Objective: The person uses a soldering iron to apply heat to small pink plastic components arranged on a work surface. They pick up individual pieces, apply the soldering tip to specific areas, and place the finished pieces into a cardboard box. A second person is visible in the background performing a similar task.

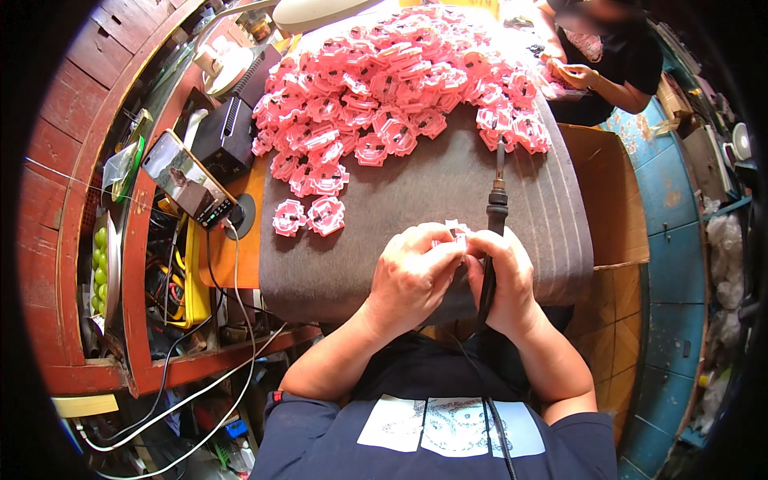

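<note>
Over the near edge of the dark table mat, my left hand (412, 268) is closed on a small pink-and-white plastic part (458, 232), mostly covered by the fingers. My right hand (512, 280) grips a soldering iron (497, 210) with a black handle, its metal tip pointing away from me. The right fingertips also meet the small part beside the left ones. A big heap of similar pink parts (384, 80) with dark centres covers the far half of the mat. Two single pink parts (308, 216) lie nearer, at the left.
A phone (188, 180) stands at the left beside a black box (224, 140). A white cable (240, 320) hangs down from there. An open cardboard box (608, 192) adjoins the table's right side. Across at the far right, another person (608, 72) handles something pink. Blue cabinets (676, 272) line the right.
</note>
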The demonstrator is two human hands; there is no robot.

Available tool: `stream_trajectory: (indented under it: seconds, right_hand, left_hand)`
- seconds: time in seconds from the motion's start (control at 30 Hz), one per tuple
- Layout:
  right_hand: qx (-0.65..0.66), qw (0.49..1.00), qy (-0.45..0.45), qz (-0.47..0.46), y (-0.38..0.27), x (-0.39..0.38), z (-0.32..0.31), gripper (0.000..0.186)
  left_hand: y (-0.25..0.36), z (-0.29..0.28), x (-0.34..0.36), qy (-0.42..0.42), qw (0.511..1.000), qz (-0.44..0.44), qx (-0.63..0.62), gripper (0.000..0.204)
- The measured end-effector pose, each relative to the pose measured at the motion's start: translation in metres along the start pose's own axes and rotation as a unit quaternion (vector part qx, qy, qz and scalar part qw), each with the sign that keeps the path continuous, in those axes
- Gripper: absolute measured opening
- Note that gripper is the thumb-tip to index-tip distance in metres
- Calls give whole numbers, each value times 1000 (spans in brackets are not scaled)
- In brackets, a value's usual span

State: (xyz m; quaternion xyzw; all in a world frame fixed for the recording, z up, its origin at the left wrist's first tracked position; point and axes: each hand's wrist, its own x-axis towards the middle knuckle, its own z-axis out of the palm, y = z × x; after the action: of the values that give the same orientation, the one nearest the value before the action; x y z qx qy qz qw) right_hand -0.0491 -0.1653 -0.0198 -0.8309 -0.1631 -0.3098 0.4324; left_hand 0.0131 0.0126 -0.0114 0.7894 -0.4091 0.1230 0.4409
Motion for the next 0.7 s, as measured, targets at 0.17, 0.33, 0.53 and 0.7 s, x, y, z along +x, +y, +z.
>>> stream_trajectory:
  seconds: [0.17, 0.33, 0.53, 0.7]
  right_hand:
    - [-20, 1000, 7, -5, 1, -1, 1, 51]
    - [-11, 993, 80, -86, 3, -11, 3, 48]
    - [-60, 989, 35, -130, 4, -9, 6, 50]
    - [-75, 990, 27, -115, 0, -4, 5, 50]
  left_hand:
    - [5, -1, 2, 9, 1000, 3, 17, 19]
    - [5, 1, -2, 14, 999, -12, 28, 18]
    - [5, 2, -3, 23, 999, -16, 46, 20]
    - [5, 1, -3, 21, 999, -19, 42, 22]
